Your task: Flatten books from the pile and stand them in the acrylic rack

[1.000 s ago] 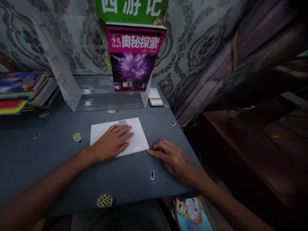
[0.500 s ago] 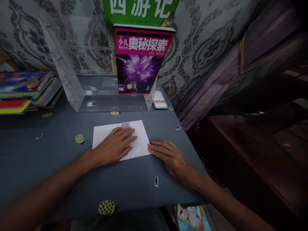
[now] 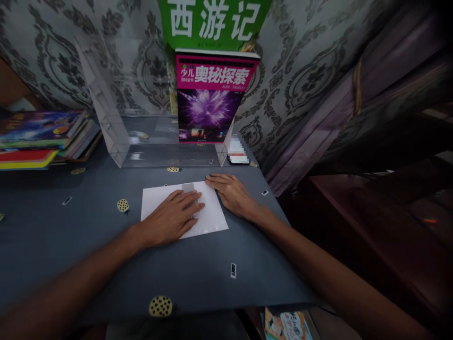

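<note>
A glossy white rectangular sheet (image 3: 215, 217) lies flat on the table, with a grey strip and some dark print partly covered by my hand; whether it is a single sheet or a thin booklet I cannot tell. My left hand (image 3: 173, 215) rests flat across its middle, palm down with the fingers apart. At the sheet's far right corner lies my right hand (image 3: 231, 193), its fingers stretched out side by side and the fingertips touching the edge. Neither hand grasps anything.
Behind the sheet stands a clear acrylic rack (image 3: 118, 137) with a pink and purple book (image 3: 208, 99) and a green book (image 3: 215, 23). Stacked books (image 3: 38, 137) lie at left, a phone (image 3: 239, 151) right of the rack. The table's right edge (image 3: 283, 215) is close to my right arm.
My right hand has slid away from me along the sheet's right edge, from the near part to the far corner. My left hand stays flat on the sheet. The view has shifted slightly.
</note>
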### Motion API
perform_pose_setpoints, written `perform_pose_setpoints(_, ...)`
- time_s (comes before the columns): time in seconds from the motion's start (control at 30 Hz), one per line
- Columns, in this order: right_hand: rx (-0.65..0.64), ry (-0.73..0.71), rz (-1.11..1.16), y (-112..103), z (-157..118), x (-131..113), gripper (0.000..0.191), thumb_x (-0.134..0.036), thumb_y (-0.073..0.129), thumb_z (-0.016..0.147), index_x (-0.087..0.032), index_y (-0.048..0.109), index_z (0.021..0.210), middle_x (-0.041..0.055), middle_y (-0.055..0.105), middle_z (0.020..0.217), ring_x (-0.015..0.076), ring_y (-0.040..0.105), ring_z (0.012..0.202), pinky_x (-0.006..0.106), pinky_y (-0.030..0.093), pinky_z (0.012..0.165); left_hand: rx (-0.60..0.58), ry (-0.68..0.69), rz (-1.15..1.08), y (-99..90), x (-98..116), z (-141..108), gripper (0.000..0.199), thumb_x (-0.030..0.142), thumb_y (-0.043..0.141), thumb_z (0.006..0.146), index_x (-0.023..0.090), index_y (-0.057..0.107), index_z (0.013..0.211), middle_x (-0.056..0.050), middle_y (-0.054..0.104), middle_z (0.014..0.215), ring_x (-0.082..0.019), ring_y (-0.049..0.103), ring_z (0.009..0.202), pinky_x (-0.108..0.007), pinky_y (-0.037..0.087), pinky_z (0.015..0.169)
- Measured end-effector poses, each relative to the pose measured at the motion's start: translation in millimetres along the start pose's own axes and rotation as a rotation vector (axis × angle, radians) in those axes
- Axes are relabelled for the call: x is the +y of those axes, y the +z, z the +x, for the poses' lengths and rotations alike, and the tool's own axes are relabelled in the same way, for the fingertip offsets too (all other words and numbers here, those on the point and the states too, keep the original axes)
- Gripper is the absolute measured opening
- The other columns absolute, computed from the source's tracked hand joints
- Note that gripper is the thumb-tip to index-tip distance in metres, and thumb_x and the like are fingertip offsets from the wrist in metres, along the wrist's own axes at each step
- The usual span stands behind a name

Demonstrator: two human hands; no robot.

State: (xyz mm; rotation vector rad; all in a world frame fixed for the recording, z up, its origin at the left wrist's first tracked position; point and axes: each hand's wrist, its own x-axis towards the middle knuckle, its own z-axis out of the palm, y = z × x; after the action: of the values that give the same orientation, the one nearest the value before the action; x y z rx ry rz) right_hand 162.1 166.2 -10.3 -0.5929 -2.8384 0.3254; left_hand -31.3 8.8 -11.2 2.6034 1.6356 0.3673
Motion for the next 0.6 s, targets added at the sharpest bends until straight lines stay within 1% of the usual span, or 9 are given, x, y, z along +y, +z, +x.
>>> perform_pose_setpoints(0.1, 0.019, -0.003, -0.011, 2.3, 0.2, 0.0, 0.046, -0.010, 0.044, 0.094, -0.017, 0.061, 0.136, 0.0129, 0.059, 0.143, 0.0254, 0.051, 0.137, 0.051, 0.040, 0.111, -0.007, -0.045, 0.032, 3.3, 0.5, -3.0, 0.048, 0.042, 0.030, 0.105, 0.018, 0.046, 0.144, -0.013, 0.043, 0.157, -0.025, 0.037, 0.147, -0.047, 0.028, 0.121)
perform_pose_setpoints(0.2, 0.019, 0.006, -0.032, 3.7, -2.6, -1.2, 0.044, -0.013, 0.043, 0.095, -0.013, 0.061, 0.135, 0.0138, 0.058, 0.144, 0.0250, 0.049, 0.139, 0.049, 0.039, 0.112, -0.025, -0.135, 0.073, 4.8, -2.7, -7.7, 0.058, 0.050, 0.027, 0.105, 0.015, 0.037, 0.150, -0.015, 0.037, 0.160, -0.026, 0.031, 0.150, -0.047, 0.024, 0.122)
perform_pose_setpoints(0.27, 0.015, 0.010, -0.034, 3.7, -3.7, -2.4, 0.044, -0.015, 0.042, 0.096, -0.013, 0.060, 0.136, 0.0135, 0.058, 0.144, 0.0247, 0.048, 0.140, 0.049, 0.039, 0.112, -0.039, -0.191, 0.091, 3.9, -7.8, -12.2, 0.062, 0.053, 0.024, 0.104, 0.014, 0.034, 0.152, -0.015, 0.036, 0.160, -0.026, 0.028, 0.151, -0.048, 0.023, 0.123)
perform_pose_setpoints(0.4, 0.010, 0.012, -0.028, 3.5, -3.5, -2.2, 0.043, -0.017, 0.041, 0.098, -0.015, 0.060, 0.137, 0.0127, 0.058, 0.144, 0.0244, 0.047, 0.140, 0.049, 0.039, 0.112, -0.042, -0.304, 0.122, 0.8, -20.0, -25.2, 0.065, 0.052, 0.020, 0.105, 0.010, 0.032, 0.152, -0.019, 0.034, 0.160, -0.028, 0.026, 0.152, -0.051, 0.022, 0.123)
perform_pose_setpoints(0.5, 0.009, 0.014, -0.034, 3.0, -2.7, -1.7, 0.043, -0.017, 0.041, 0.098, -0.015, 0.060, 0.137, 0.0136, 0.057, 0.145, 0.0248, 0.047, 0.140, 0.049, 0.039, 0.111, -0.020, -0.373, 0.142, 0.9, -24.9, -34.5, 0.064, 0.051, 0.021, 0.105, 0.010, 0.032, 0.153, -0.020, 0.035, 0.160, -0.030, 0.028, 0.151, -0.055, 0.023, 0.121)
perform_pose_setpoints(0.6, 0.026, 0.015, -0.045, 0.0, -3.9, -12.1, 0.041, -0.018, 0.043, 0.098, -0.014, 0.062, 0.134, 0.0153, 0.058, 0.144, 0.0276, 0.047, 0.140, 0.053, 0.038, 0.112, 0.007, -0.421, 0.144, 2.8, -24.5, -38.5, 0.062, 0.049, 0.024, 0.104, 0.009, 0.033, 0.152, -0.022, 0.035, 0.159, -0.032, 0.028, 0.151, -0.057, 0.024, 0.121)
